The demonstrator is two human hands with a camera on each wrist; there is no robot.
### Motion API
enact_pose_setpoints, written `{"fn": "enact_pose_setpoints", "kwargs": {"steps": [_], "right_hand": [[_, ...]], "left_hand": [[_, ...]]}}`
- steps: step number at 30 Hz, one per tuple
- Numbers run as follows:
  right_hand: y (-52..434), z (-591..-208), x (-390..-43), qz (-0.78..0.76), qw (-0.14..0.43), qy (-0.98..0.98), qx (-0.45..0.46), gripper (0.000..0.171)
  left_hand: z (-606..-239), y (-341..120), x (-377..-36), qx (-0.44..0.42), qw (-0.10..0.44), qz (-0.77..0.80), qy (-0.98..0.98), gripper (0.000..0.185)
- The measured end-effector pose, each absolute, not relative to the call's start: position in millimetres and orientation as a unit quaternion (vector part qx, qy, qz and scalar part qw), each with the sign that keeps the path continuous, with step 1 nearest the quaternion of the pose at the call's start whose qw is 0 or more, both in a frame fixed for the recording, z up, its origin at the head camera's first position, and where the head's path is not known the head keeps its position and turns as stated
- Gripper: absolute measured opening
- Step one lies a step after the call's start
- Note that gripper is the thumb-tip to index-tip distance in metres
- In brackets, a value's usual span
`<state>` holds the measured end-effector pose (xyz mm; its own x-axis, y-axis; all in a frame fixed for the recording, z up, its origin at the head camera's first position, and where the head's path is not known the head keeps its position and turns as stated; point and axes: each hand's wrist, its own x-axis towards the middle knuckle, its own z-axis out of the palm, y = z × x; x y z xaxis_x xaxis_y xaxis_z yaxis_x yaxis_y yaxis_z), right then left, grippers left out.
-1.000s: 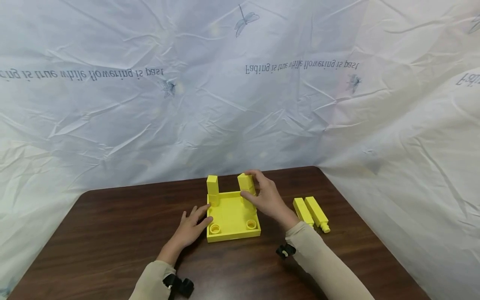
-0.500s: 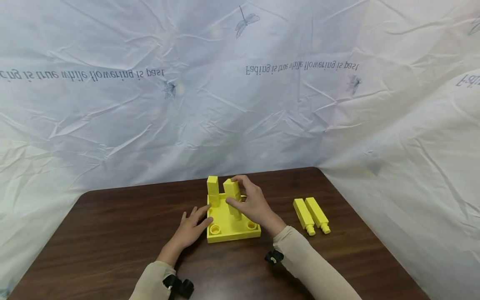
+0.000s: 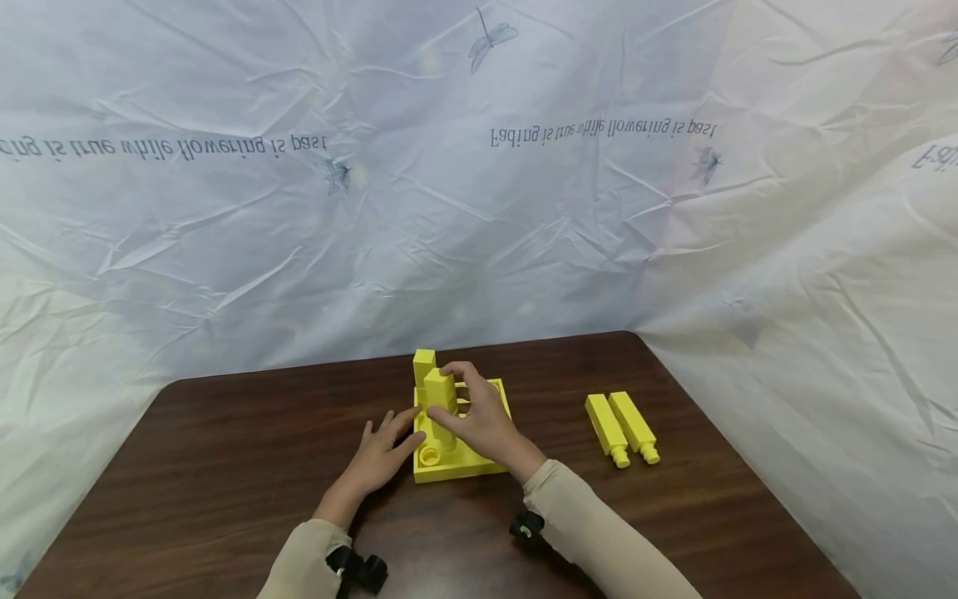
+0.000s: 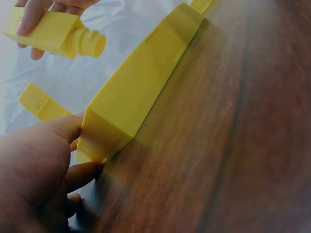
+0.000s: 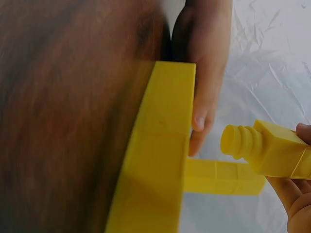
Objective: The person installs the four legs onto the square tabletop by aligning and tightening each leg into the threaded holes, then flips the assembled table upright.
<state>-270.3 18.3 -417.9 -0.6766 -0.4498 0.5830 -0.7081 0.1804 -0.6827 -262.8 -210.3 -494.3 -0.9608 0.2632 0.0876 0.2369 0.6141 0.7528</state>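
Observation:
A yellow square tray-like base (image 3: 458, 474) with raised rim lies on the table, a ringed round socket (image 3: 430, 455) at its near left corner. My right hand (image 3: 488, 423) pinches a yellow square table leg (image 3: 439, 388) between thumb and fingers, above the base's left part. Both wrist views show the threaded end of this leg (image 5: 243, 141) pointing down, apart from the base. My left hand (image 3: 380, 459) rests against the base's left side, fingertips and thumb touching the rim. Another yellow leg (image 3: 423, 363) stands upright at the far left corner.
Two more yellow legs (image 3: 607, 428) lie side by side on the brown wooden table (image 3: 247, 449), right of the base, threaded ends toward me. A white printed sheet (image 3: 419, 233) hangs behind the table and along its right side.
My right hand has carried the leg from the base's far right corner leftward and toward me, over the near left part. The left hand and base have stayed put.

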Motion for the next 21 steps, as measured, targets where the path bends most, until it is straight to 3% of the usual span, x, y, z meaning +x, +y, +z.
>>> {"fn": "enact_pose_setpoints", "kwargs": {"steps": [7, 21], "right_hand": [[6, -426, -268, 0.528, 0.103, -0.760, 0.365, 0.051], [-6, -438, -269, 0.523, 0.118, -0.765, 0.357, 0.051]], "left_hand": [[-494, -212, -263, 0.139, 0.013, 0.415, 0.899, 0.063], [-492, -210, -261, 0.149, 0.005, 0.407, 0.901, 0.054]]}}
